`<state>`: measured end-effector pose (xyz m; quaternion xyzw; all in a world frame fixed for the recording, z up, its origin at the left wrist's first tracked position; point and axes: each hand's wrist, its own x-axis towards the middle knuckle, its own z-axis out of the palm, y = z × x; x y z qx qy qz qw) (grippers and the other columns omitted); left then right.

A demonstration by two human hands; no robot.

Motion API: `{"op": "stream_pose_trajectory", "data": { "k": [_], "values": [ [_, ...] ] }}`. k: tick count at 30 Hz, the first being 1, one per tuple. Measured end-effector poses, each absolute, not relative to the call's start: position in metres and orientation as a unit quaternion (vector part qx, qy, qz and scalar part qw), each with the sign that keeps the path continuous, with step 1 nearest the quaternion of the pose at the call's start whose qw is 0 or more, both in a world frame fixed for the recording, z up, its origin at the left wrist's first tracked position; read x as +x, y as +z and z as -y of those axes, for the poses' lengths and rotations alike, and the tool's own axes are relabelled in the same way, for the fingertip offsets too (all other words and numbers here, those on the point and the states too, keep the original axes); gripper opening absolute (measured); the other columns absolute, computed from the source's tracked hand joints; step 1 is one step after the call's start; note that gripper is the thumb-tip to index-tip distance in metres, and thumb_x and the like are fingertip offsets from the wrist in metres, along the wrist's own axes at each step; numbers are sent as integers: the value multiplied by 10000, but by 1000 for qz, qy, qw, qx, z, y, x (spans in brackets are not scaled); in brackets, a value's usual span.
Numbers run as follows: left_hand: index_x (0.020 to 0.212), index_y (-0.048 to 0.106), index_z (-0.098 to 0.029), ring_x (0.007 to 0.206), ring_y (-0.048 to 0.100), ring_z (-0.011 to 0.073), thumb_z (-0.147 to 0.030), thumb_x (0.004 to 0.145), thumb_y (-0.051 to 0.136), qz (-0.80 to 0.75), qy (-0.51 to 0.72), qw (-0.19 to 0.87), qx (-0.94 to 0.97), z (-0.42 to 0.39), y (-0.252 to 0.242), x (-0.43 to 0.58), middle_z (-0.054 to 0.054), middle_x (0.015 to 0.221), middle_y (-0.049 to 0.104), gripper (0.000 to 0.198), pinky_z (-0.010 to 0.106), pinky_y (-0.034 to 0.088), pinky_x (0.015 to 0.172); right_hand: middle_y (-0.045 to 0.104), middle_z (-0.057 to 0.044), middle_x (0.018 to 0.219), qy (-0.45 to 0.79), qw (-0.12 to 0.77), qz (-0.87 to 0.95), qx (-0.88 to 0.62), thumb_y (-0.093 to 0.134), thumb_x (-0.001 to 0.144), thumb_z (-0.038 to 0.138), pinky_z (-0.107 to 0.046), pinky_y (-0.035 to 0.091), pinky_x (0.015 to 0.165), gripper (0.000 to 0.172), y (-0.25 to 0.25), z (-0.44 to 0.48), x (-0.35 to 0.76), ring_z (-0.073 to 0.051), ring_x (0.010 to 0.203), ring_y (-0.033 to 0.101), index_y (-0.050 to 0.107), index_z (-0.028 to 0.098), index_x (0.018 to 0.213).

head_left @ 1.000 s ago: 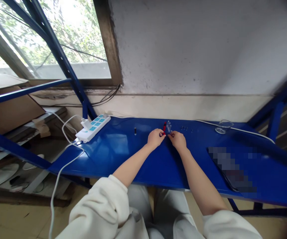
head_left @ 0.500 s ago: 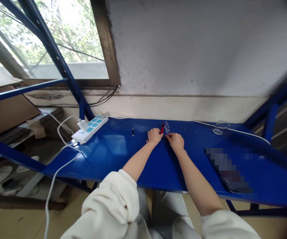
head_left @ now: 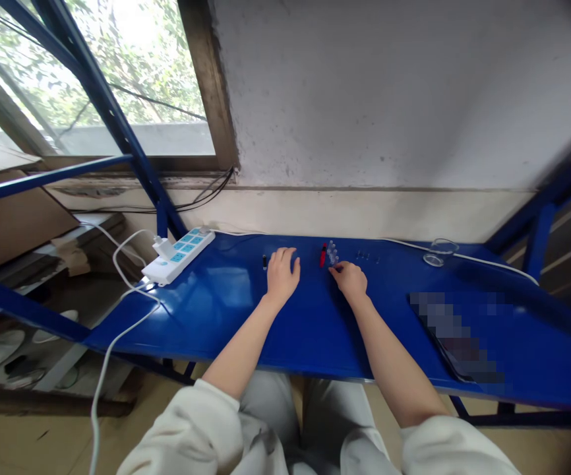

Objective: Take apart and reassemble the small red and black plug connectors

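Note:
My left hand (head_left: 281,272) lies on the blue shelf (head_left: 246,316) with its fingers stretched forward, open, just right of a small black cylinder (head_left: 264,262). A small red piece (head_left: 323,254) stands on the shelf between my hands, beside a cluster of small clear pieces (head_left: 333,253). My right hand (head_left: 349,278) rests with its fingers curled and pinched just below that clear cluster; what it pinches, if anything, is too small to see.
A white power strip (head_left: 179,255) with a white cable (head_left: 112,336) sits at the shelf's back left. Several tiny dark parts (head_left: 367,255) and a clear round dish (head_left: 438,253) lie at the back right. A dark flat item (head_left: 456,333) lies on the right.
My left hand let go near the red piece and moved left toward the black cylinder, opening its fingers. My right hand stayed by the clear cluster.

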<state>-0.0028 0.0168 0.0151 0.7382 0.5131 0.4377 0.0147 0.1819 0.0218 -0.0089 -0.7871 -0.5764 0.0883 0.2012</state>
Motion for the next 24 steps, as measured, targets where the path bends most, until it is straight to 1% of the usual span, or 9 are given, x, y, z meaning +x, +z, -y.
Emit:
{"op": "stream_pose_trajectory", "data": {
  "k": [4,8,10,12,15,18,20,22,24],
  "values": [
    [1165,470,-163,1111,415,251,-258,846,377,-603,436,-34,667,-8,23,-29,147,1200,458,345,379,341,901,630,-81,750,78,167,571,-800,498,772,449,-257,375,552,291,-4,-17,182,-198,701,595,605,189,850],
    [1268,387,-171,1143,385,291,-310,857,344,-703,368,-68,605,-18,20,-43,162,1291,389,436,428,360,871,612,-86,717,63,137,605,-781,499,778,433,-247,337,508,281,2,-11,177,-196,657,581,586,168,745],
    [1303,348,-195,1117,407,300,-325,865,324,-711,332,-64,617,-23,15,-46,154,1302,391,458,436,381,838,596,-74,658,58,144,657,-738,474,795,427,-241,309,486,296,4,-7,171,-178,605,561,571,171,683],
    [1301,358,-208,1070,450,295,-304,872,307,-694,308,-44,650,-26,10,-49,146,1255,453,443,427,398,809,566,-53,588,58,163,716,-676,438,814,432,-238,285,472,334,4,-5,164,-155,546,526,545,179,626],
    [1241,442,-173,986,514,274,-206,866,303,-674,287,4,680,-30,4,-53,149,1082,579,401,385,413,781,514,-25,516,72,187,773,-601,399,828,448,-237,254,451,373,2,-3,156,-124,462,450,505,187,584],
    [1135,526,-139,926,554,260,-156,843,342,-669,326,64,665,-35,2,-56,156,948,628,346,356,422,755,468,-6,475,92,217,786,-572,362,837,467,-237,237,441,394,-1,-3,152,-111,415,393,477,191,579],
    [1045,564,-139,851,583,234,-181,836,384,-638,397,131,647,-37,2,-53,140,887,645,280,335,435,730,473,-6,488,107,254,778,-564,333,848,469,-234,248,452,397,-2,-4,150,-114,424,407,474,193,600],
    [969,575,-136,745,598,188,-235,840,405,-572,479,224,627,-38,2,-45,112,814,659,235,304,449,701,513,-19,545,126,298,762,-561,297,862,463,-231,274,478,392,-1,-3,148,-123,468,453,480,193,645],
    [933,567,-130,657,590,146,-299,845,408,-492,538,315,607,-35,2,-33,89,754,662,248,274,457,670,552,-29,612,150,337,740,-562,261,875,458,-230,304,514,390,1,-2,145,-131,521,496,483,196,689]
  ]
}}
